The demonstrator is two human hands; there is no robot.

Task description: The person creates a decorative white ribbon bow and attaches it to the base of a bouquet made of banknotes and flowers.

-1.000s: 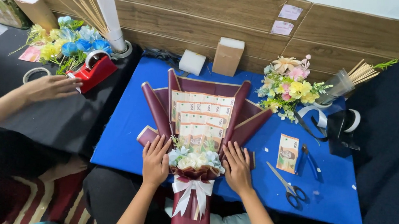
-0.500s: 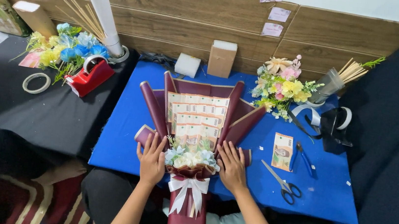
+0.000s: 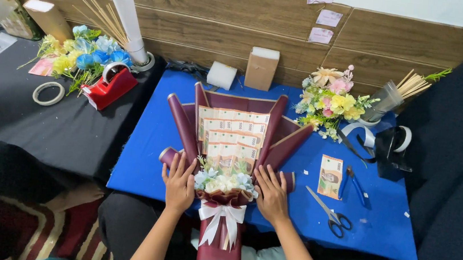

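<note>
A bouquet [image 3: 231, 141] of fanned banknotes in dark red wrapping with gold edges lies on the blue table [image 3: 150, 138]. Small white and pale blue flowers and a white ribbon bow [image 3: 221, 215] sit at its neck. My left hand [image 3: 179, 183] lies flat against the left side of the wrapping. My right hand [image 3: 272, 194] presses the right side, fingers spread. The bouquet's handle hangs over the table's near edge toward me.
Right of the bouquet lie a loose banknote [image 3: 330, 176], scissors [image 3: 330, 212] and blue-handled pliers [image 3: 354, 183]. Behind are an artificial flower bunch [image 3: 330, 103], a brown box [image 3: 262, 68] and white foam block [image 3: 221, 75]. A red tape dispenser [image 3: 111, 84] and tape roll [image 3: 48, 93] sit on black cloth, left.
A neighbouring person's arm that reached toward the red tape dispenser has withdrawn from view. My hands have stayed on either side of the bouquet.
</note>
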